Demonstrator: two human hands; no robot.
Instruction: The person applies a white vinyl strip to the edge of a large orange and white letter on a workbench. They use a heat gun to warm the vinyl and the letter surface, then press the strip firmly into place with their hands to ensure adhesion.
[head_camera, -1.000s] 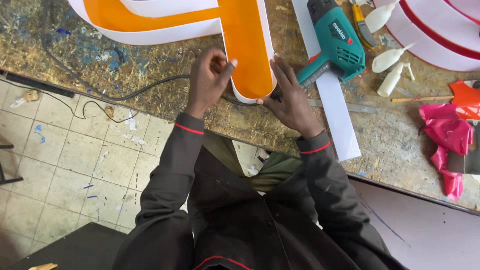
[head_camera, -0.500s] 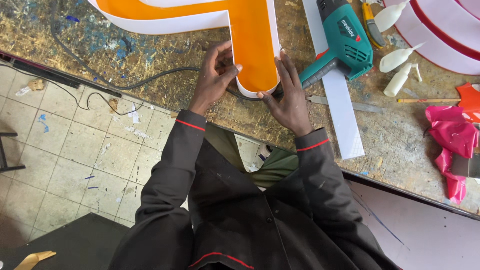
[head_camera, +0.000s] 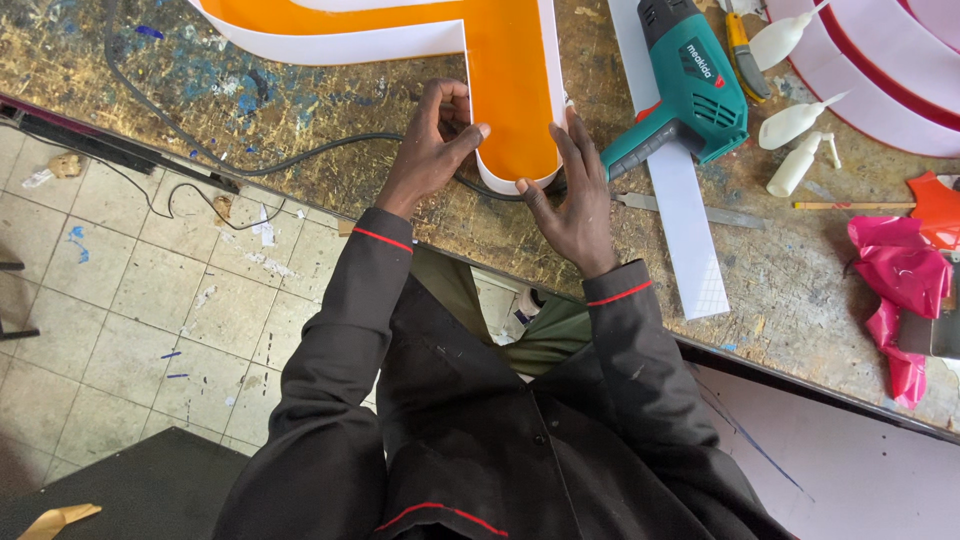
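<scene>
From the head camera, looking straight down, the person is leaning over a scarred, paint-flecked wooden workbench (head_camera: 300, 130) and is working on a large channel-style sign letter with a glossy orange face and a white plastic side wall (head_camera: 510, 90). The letter is lying flat on the bench at about twelve o'clock from the person's chest, its rounded lower end pointing back toward them.

The left hand (head_camera: 432, 150) is sitting at the letter's nine o'clock side, fingers curled together, with the thumb pressing flat against the white wall. The right hand (head_camera: 572, 195) is cupping the three o'clock side and the bottom curve, its fingers spread and laid along the wall, thumb tucked under the rounded tip. Squeezing from both sides like this seems meant to be holding the white strip snug against the orange face around the bend. Whether the strip is fully seated under the palms is hard to tell from up here.

A teal and black heat gun (head_camera: 690, 85) is resting at two o'clock, just beside the right hand and lying across a long white plastic strip (head_camera: 680, 200), handy for softening the wall. White squeeze bottles (head_camera: 795, 125) are lying further out, and crumpled pink plastic film (head_camera: 895, 290) is bunching at three o'clock. A black cable (head_camera: 250, 165) is trailing off toward ten o'clock.
</scene>
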